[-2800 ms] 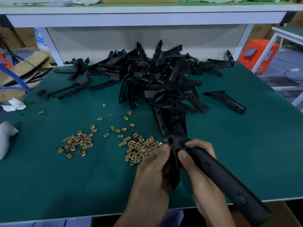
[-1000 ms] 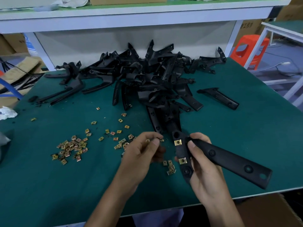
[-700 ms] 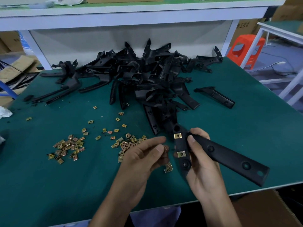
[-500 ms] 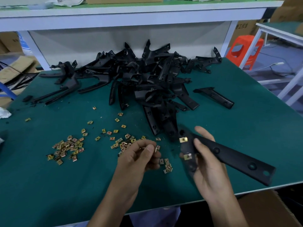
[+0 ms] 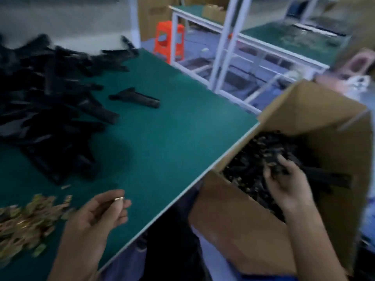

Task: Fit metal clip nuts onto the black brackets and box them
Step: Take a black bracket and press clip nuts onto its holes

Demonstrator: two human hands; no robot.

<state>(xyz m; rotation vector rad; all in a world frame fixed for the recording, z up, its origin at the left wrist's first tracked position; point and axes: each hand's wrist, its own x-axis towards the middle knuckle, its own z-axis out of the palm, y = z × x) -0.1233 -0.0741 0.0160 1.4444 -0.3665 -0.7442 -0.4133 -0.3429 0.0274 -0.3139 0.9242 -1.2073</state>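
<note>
Lower right, the right hand (image 5: 286,187) grips a long black plastic bracket (image 5: 324,178) inside the brown cardboard box (image 5: 239,230); a rough drop might undo the fitting work. Lower centre, the left hand (image 5: 101,216) pinches a small brassy metal clip nut (image 5: 119,198), easily fumbled off the edge of the green table (image 5: 172,128).

My view has swung right, off the table (image 5: 172,128) and onto a cardboard box (image 5: 233,216) beside its right edge. My right hand (image 5: 288,185) has carried the fitted bracket (image 5: 328,178) away from the table and now grips it inside the box, over the heap of brackets (image 5: 253,169) there. My left hand (image 5: 97,216) has drawn toward the table's near edge, a clip nut (image 5: 119,198) pinched at its fingertips.
</note>
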